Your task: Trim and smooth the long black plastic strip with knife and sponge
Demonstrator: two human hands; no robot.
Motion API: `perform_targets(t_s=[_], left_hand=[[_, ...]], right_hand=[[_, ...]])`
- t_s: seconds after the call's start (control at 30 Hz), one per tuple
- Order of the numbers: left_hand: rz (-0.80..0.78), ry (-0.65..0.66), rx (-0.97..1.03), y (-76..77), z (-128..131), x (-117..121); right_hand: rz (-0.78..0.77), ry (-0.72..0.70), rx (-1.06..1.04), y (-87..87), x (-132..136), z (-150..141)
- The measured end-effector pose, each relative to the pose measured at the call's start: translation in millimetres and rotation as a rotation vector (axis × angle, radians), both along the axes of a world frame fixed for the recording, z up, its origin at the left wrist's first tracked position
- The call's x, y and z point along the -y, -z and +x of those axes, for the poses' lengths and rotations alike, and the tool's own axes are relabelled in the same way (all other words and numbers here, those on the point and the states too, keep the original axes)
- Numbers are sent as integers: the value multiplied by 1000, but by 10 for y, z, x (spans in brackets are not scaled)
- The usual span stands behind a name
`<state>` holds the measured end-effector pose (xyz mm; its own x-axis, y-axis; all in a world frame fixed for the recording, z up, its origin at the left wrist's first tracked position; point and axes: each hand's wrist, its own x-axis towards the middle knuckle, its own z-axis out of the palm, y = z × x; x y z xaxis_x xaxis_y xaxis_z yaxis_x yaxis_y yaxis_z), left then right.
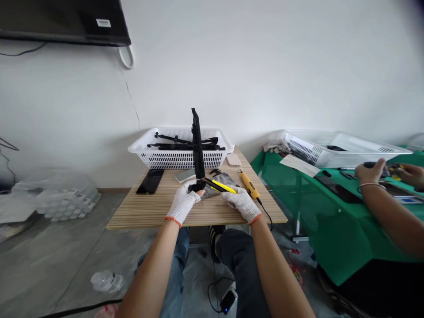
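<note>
1. I have the left hand (183,202), in a white knit glove, pinching the lower end of a long black plastic strip (198,154). The strip stands nearly upright above the wooden table (139,216), in front of the white plastic basket (165,160).
2. My right hand (241,203), gloved too, is wrapped around a yellow-and-black utility knife (225,187), its nose aimed at the strip's lower end. From here I can't tell whether the blade touches the plastic, or how far it is extended.
3. My main worry is a slip: the nose points toward the left hand, where what looks like a bare thumb tip shows. Too much push, or a sudden give in the plastic, could send the edge into it.
4. The strip is gripped only at its bottom, so sideways force from the knife could make the tall upper part swing or twist, possibly knocking the basket.
5. Pressing too hard could also gouge or crack the thin plastic.
6. The yellow rotary tool (250,184) lies just beside my right hand; a wide elbow or wrist sweep could catch its black cord (265,207) and drag it.
</note>
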<state>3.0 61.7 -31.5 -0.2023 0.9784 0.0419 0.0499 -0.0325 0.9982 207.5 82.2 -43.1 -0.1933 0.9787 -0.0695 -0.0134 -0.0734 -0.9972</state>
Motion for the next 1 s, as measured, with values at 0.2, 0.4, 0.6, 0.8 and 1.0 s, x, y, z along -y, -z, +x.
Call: perform_targets(t_s=[0.2,0.4,0.6,0.8,1.0], left_hand=[[91,13,-114,-5,-50,13],[65,20,-110,20,-64,-12],[-23,79,38,-30,-56,37],[-81,161,289,-75,-50,60],[-47,180,208,-35,-91,65]], right_hand=[[44,-55,103,34,-4,28],[51,-27,84,32,10,20],[36,-99,103,14,15,28],[47,-132,133,47,7,38],[65,-172,188,31,11,56]])
